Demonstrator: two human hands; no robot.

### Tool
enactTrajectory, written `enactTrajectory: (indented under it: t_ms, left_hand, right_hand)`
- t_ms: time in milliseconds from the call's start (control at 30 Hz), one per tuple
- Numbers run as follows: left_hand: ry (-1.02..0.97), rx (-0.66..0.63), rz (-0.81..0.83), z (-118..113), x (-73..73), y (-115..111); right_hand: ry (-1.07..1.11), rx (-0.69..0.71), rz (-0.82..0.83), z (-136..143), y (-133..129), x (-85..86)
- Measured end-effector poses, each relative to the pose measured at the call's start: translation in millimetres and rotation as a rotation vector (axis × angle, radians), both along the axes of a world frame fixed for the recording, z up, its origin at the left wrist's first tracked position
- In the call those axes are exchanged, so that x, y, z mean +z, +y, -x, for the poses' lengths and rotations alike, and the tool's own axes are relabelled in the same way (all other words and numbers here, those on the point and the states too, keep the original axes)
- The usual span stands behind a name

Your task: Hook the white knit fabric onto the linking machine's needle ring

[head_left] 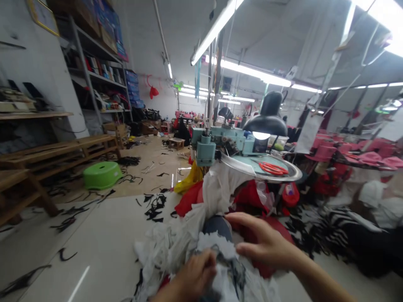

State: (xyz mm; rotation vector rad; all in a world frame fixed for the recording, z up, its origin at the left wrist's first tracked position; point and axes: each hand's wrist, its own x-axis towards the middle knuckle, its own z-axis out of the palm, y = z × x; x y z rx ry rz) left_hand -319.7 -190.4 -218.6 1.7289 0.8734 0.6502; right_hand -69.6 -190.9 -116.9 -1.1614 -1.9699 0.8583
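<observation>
A heap of crumpled white cloth [176, 237] lies in front of me, with a dark grey-blue piece [218, 226] among it. My left hand [197, 272] is low over the heap, slightly blurred, its fingers curled in at the white fabric; whatever they hold is hidden. To its right my right hand [267, 243] reaches in over the cloth, thumb and fingers apart, nothing visible between them. Beyond the hands, white fabric [218, 188] hangs from a teal sewing machine [220, 142]. Red-handled scissors [273, 168] rest on the machine's round-edged table.
A black lamp [267, 117] shines over the machine. Left of it stand a green plastic stool [102, 175] and a wooden bench [59, 157]. Black scraps [154, 206] litter the floor. Pink hats [324, 155] and a dark and striped fabric pile [352, 235] are on the right.
</observation>
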Motion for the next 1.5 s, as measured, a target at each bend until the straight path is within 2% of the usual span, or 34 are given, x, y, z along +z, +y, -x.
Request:
enactTrajectory:
  t_ms: [33,100,167,200,267,333,400,467,600,767,900,1033,1200,1333,1500]
  left_hand:
    - [0.006,-0.010,-0.046,-6.3,21.6,11.5]
    - [0.006,-0.123,-0.008,-16.4,66.9,42.5]
    - [0.076,-0.272,0.057,-19.0,105.3,76.1]
    - [0.149,-0.368,0.133,-17.1,119.3,90.5]
    - [0.193,-0.421,0.176,-9.3,135.5,111.2]
    - [0.181,-0.417,0.187,-1.6,137.4,121.7]
    - [0.128,-0.392,0.193,1.7,130.8,125.9]
    - [0.047,-0.347,0.205,-0.1,121.9,126.7]
    - [-0.156,-0.206,0.249,-10.9,111.3,124.1]
    - [-0.389,0.023,0.301,-21.1,111.5,127.4]
    - [-0.536,0.155,0.329,-23.5,114.8,132.6]
    - [-0.549,0.214,0.381,-21.2,115.6,144.6]
    - [-0.471,0.303,0.421,-20.5,112.2,146.3]
    - [-0.534,0.395,0.483,-25.8,114.4,149.1]
    - [-0.643,0.419,0.514,-26.6,120.1,129.6]
  right_hand:
    - [0.023,0.119,0.172,9.3,-4.9,-13.6]
    - [0.067,0.129,0.292,8.1,-3.1,-25.1]
    - [0.127,0.048,0.312,-17.3,3.9,-15.9]
    - [0.151,0.000,0.305,-34.9,6.0,-6.1]
    - [0.174,-0.089,0.286,-69.7,4.6,15.9]
    - [0.181,-0.169,0.266,-95.9,-1.6,31.5]
    - [0.188,-0.238,0.245,-112.6,-7.0,35.8]
    - [0.192,-0.294,0.228,-125.1,-9.0,30.8]
    - [0.193,-0.357,0.214,-152.4,-7.6,9.7]
    - [0.153,-0.318,0.262,-185.4,-10.4,-10.6]
    - [0.054,-0.216,0.394,-201.8,-22.9,-13.5]
    - [-0.007,-0.190,0.494,-220.4,-27.3,-13.5]
    - [-0.005,-0.219,0.488,-231.3,-32.9,-15.1]
    - [0.011,-0.319,0.457,-231.7,-39.2,-13.0]
    - [-0.003,-0.363,0.370,-215.3,-64.6,-6.3]
